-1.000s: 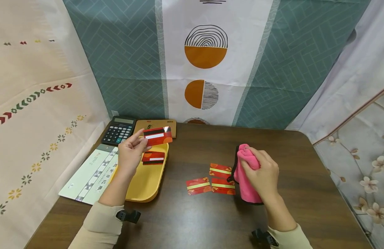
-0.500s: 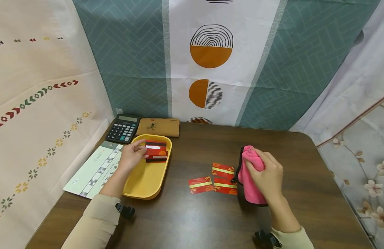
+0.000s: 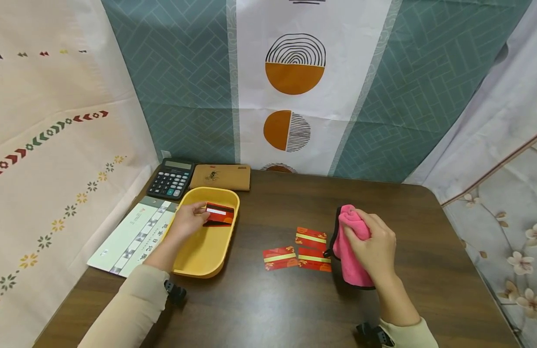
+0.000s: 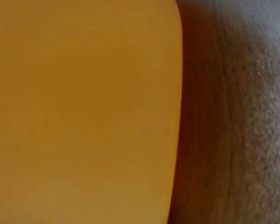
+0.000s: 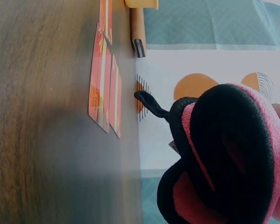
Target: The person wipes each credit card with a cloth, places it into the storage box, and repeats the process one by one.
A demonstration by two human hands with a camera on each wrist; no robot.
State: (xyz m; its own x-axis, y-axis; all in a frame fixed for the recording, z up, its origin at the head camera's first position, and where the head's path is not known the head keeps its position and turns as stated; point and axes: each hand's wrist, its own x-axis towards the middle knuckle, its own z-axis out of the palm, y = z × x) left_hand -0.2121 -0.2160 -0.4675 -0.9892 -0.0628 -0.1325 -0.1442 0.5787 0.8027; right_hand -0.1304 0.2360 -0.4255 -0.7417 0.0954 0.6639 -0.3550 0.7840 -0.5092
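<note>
My left hand [image 3: 187,222] reaches into the yellow tray [image 3: 203,256] and pinches the left edge of a red card [image 3: 224,216] with a dark stripe and a white strip. Another red card [image 3: 218,224] lies mostly hidden beneath it. Only the blurred tray side [image 4: 88,112] fills the left wrist view; no fingers appear there. On the right, my right hand [image 3: 378,246] grips a folded pink cloth [image 3: 350,261] with black edging and a small loop. The cloth's black border [image 5: 233,140] shows close up in the right wrist view.
Three red cards with a yellow stripe, among them the left one [image 3: 280,258], lie mid-table. A calculator [image 3: 171,179] and a tan wallet-like case [image 3: 222,177] stand behind the tray. A pale green account book [image 3: 131,237] lies to its left.
My left hand has lowered the red card from above the tray down into it, over the other card there. The right hand keeps its hold on the cloth, nearly still.
</note>
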